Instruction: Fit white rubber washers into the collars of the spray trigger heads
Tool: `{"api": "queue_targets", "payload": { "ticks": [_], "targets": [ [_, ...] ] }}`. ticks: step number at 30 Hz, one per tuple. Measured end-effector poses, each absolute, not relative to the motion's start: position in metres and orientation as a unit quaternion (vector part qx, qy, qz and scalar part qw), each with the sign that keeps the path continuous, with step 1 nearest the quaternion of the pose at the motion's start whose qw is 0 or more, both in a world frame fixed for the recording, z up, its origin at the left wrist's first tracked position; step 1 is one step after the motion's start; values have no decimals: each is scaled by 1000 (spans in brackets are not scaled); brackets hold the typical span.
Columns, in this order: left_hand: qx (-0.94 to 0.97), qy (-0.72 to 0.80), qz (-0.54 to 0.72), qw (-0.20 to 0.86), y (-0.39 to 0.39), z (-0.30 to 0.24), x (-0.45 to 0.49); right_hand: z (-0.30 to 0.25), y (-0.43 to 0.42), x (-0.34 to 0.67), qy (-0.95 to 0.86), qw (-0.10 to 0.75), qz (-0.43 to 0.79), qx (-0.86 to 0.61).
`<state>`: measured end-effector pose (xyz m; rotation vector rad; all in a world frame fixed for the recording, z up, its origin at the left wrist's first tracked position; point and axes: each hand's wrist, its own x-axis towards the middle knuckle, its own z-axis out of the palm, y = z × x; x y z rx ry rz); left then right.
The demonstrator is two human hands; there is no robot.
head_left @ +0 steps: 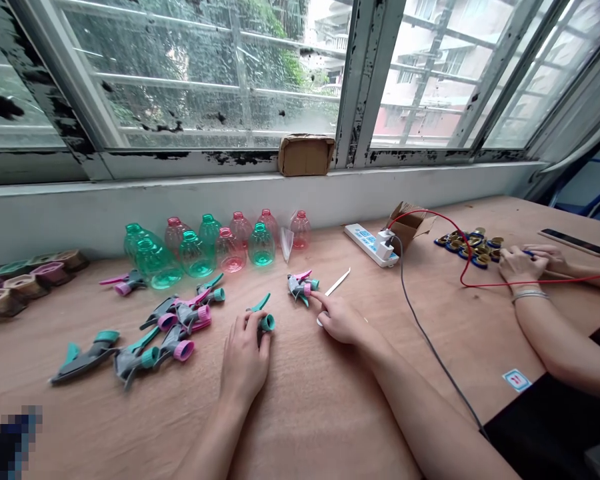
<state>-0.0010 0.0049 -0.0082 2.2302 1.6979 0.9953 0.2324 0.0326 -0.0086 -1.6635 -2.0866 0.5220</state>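
My left hand (pixel 244 357) rests on the wooden table (pixel 305 413), its fingers curled round a teal spray-trigger head (pixel 263 317). My right hand (pixel 339 319) lies just to the right, index finger stretched toward a grey, pink and teal trigger head (pixel 301 285); a small white piece shows under its fingers. A white dip tube (pixel 338 284) lies beyond that hand. Several more trigger heads (pixel 173 327) are strewn to the left. Green and pink plastic bottles (pixel 215 247) stand in a row by the wall.
A white power strip (pixel 369 243) with a charger and a grey cable (pixel 425 333) crosses the table. On the right another person's hands (pixel 523 263) work at small blue and gold parts (pixel 467 245) with a red wire. A phone (pixel 574 241) and cardboard boxes (pixel 306 155) are nearby.
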Motion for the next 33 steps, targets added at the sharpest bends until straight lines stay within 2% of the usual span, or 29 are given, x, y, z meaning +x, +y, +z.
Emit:
{"api": "queue_targets", "payload": {
  "ticks": [6, 14, 19, 24, 28, 33],
  "targets": [
    [715, 570, 389, 115, 7, -8, -3, -10, 29, 232, -766, 222, 179, -576],
    [703, 569, 413, 108, 7, -7, -3, -8, 27, 241, -714, 348, 203, -572],
    [749, 486, 440, 93, -1, -2, -2, -7, 23, 233, -703, 455, 283, -467],
    [796, 441, 387, 150, -8, -6, 1, -2, 12, 217, -658, 521, 395, -373],
    [815, 432, 348, 165, -9, -9, 1, -1, 9, 207, -613, 540, 472, -330],
    [832, 421, 331, 143, -9, -8, 1, -7, 10, 197, -653, 521, 437, -335]
  ]
}}
